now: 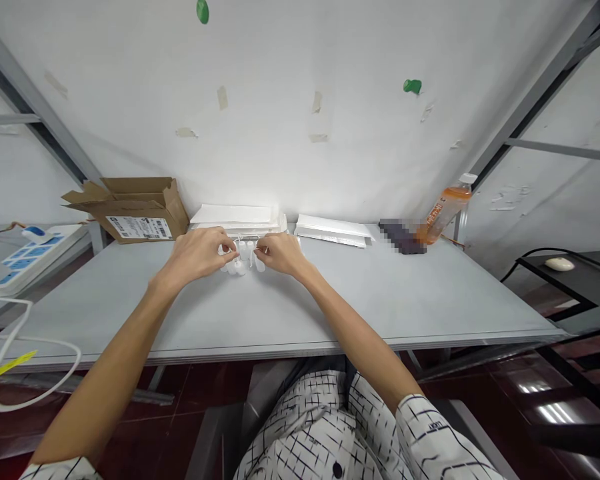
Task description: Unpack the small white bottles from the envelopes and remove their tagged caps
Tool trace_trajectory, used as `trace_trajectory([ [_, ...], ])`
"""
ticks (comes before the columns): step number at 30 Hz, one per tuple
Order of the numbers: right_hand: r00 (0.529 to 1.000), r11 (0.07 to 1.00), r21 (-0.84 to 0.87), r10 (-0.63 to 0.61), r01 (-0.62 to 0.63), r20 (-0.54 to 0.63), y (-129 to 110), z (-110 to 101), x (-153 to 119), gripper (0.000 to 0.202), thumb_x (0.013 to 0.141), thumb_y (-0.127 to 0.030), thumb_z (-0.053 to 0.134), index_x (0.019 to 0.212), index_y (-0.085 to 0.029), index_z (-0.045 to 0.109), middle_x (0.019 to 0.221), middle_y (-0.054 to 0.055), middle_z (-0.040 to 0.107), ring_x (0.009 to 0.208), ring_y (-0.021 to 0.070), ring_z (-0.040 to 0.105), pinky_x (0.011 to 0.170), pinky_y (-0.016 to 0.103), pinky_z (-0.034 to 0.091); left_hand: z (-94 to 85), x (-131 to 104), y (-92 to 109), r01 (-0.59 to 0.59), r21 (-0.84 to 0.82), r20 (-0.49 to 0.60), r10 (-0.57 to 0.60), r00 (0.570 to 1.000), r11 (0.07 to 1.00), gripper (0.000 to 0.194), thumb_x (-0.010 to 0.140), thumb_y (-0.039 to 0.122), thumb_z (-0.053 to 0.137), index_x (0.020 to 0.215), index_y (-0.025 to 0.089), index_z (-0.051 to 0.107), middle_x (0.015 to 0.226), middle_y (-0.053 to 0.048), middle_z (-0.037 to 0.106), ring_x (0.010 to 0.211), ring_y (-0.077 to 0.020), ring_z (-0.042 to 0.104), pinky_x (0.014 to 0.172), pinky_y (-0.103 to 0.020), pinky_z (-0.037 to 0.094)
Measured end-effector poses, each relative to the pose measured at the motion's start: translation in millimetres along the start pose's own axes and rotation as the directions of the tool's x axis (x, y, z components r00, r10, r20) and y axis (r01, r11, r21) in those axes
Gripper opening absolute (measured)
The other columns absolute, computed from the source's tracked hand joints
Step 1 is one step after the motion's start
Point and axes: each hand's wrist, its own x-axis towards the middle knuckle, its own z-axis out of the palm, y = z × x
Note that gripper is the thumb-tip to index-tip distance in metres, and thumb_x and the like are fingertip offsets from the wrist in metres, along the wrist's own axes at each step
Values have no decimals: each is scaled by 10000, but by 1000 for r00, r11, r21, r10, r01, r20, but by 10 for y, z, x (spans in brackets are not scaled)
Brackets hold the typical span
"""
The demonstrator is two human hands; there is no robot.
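Several small white translucent pieces (239, 268) lie on the grey table (380, 300), between and just under my hands. My left hand (203, 252) is at their left side, thumb and index finger pinched together on something too small to make out. Close by on the right, my right hand (280, 253) is also pinched, at a thin white strand or piece whose shape is unclear. Behind the hands rests a stack of white flat packets (235, 215).
An open cardboard box (140, 210) stands at the back left. More white packets (333, 230) lie at back centre. An orange drink bottle (445, 210) leans at the back right beside a blurred dark object (403, 237). A white cable (75, 350) loops at the left edge.
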Motion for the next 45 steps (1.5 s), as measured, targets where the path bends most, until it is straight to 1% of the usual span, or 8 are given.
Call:
trace_trajectory([
  [6,1000,1000,4,-4,5,-5,20,5,2,221,883,-222,497,791,-183,694,857,43,709,759,161,584,573,273,269,46,94,-33,-2,0,15,2,1000,1000,285,845,429,505,824,277,745,981,-21,717,872,-246,622,580,-279,310],
  [10,1000,1000,-3,-13,13,-7,42,18,6,217,889,-229,497,789,-183,684,865,45,707,768,161,585,575,269,260,71,118,-43,1,-3,13,-1,1000,1000,283,838,439,514,823,277,745,991,-25,715,884,-252,622,579,-282,309],
  [17,1000,1000,-12,-10,10,-3,34,18,3,220,894,-222,490,793,-181,681,870,43,710,778,164,590,575,272,252,15,102,-66,-4,-32,44,6,999,999,292,821,458,515,816,277,745,956,-29,717,871,-251,623,621,-291,352],
  [21,1000,1000,-13,-15,15,-14,39,26,6,219,891,-227,493,783,-180,678,864,40,708,773,162,588,565,277,243,20,105,-64,-10,-19,65,11,998,1000,304,819,460,508,822,267,743,972,-33,716,883,-254,624,621,-293,352],
  [27,999,999,-11,-34,33,-35,51,41,4,220,884,-221,496,755,-176,669,836,42,703,740,158,577,552,282,232,65,155,-43,6,4,18,-6,1000,1000,354,840,466,467,863,252,748,998,-48,710,896,-270,626,633,-310,364],
  [34,998,1000,1,-31,31,-48,52,51,3,215,876,-213,506,739,-177,667,818,37,702,727,158,579,549,283,232,87,174,-50,2,1,22,-2,1000,1000,335,831,465,484,861,269,753,993,-29,709,900,-262,620,599,-298,332],
  [39,998,999,22,-30,31,-47,31,56,0,213,887,-218,503,780,-181,683,838,38,702,741,158,581,553,275,239,91,168,-53,-9,-14,10,9,1000,1000,326,830,465,493,843,270,754,979,-23,713,873,-250,618,590,-291,319],
  [45,998,998,51,-28,30,-55,-12,86,-3,213,902,-251,513,817,-175,693,862,39,702,751,155,590,543,270,234,139,158,-48,-7,-33,13,8,1000,999,300,822,446,513,843,265,752,996,-21,716,859,-240,621,586,-284,305],
])
